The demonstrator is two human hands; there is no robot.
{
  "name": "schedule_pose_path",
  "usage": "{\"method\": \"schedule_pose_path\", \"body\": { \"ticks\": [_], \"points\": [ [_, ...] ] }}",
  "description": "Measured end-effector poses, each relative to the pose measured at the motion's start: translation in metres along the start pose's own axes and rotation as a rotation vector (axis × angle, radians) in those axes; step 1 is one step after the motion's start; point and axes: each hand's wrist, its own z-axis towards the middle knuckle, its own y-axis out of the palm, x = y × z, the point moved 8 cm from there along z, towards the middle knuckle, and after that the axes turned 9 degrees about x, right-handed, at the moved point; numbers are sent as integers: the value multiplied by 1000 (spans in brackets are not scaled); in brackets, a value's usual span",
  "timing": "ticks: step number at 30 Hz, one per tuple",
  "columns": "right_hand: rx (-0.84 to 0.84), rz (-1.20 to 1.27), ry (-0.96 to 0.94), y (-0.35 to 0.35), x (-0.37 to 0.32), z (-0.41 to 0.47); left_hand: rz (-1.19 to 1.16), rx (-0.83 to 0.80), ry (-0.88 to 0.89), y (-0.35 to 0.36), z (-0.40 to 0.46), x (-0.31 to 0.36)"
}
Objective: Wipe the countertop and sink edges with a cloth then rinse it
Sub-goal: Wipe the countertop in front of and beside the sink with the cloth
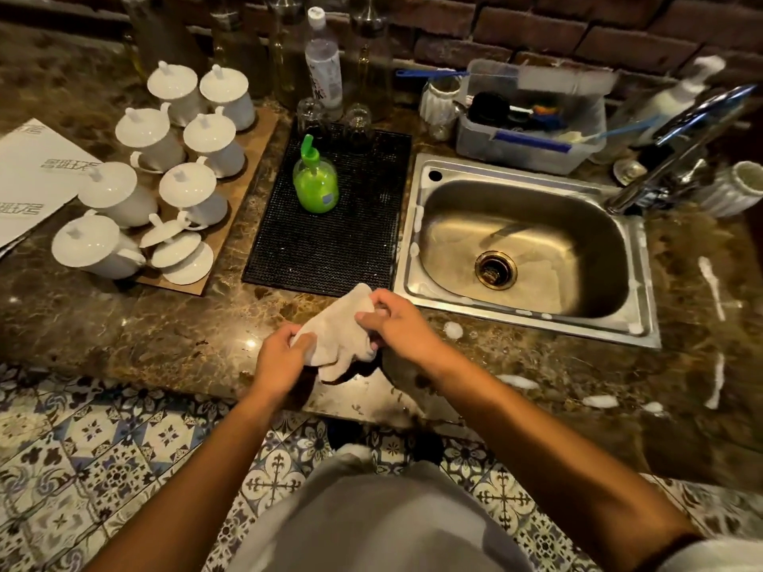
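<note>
A pale cloth [336, 330] is held above the brown marble countertop [124, 324], just left of the steel sink [532, 326]. My left hand [280, 357] grips its lower left corner. My right hand [396, 324] pinches its upper right part, fingers curled into the fabric. White foam streaks [710, 286] lie on the counter right of the sink, and small foam blobs [453, 330] sit along the sink's front and left rims. The sink bowl is empty, with the drain [495, 269] near its middle.
A black drain mat [330, 241] holds a green soap dispenser [316, 179] and upturned glasses. Several white lidded cups [190, 192] stand on a board at left. A plastic tub of brushes [532, 117] sits behind the sink; the faucet [677, 142] rises at right.
</note>
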Motion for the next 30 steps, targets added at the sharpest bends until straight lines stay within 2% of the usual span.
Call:
{"method": "schedule_pose_path", "body": {
  "ticks": [5, 10, 14, 19, 23, 25, 28, 30],
  "points": [
    [-76, -2, -77, -19, -31, -36, -93, -65, -54, 23, -35, 20],
    [-121, 191, -95, -45, -57, -73, -649, -320, -360, 66, -82, 43],
    [-52, 350, -91, -84, -71, -102, -945, -440, -388, 85, -114, 83],
    [169, 352, -108, -152, -61, -132, -948, -304, -174, 79, -132, 121],
    [213, 265, -92, -184, -27, -141, -934, -302, -34, 83, -172, 156],
    [155, 262, -39, -184, -7, -139, -913, -332, -7, 89, -190, 165],
    [-66, 585, 117, -167, 13, -142, -847, -395, 26, 100, -208, 170],
    [-176, 714, 166, -158, 16, -148, -771, -391, 40, 103, -215, 168]
  ]
}}
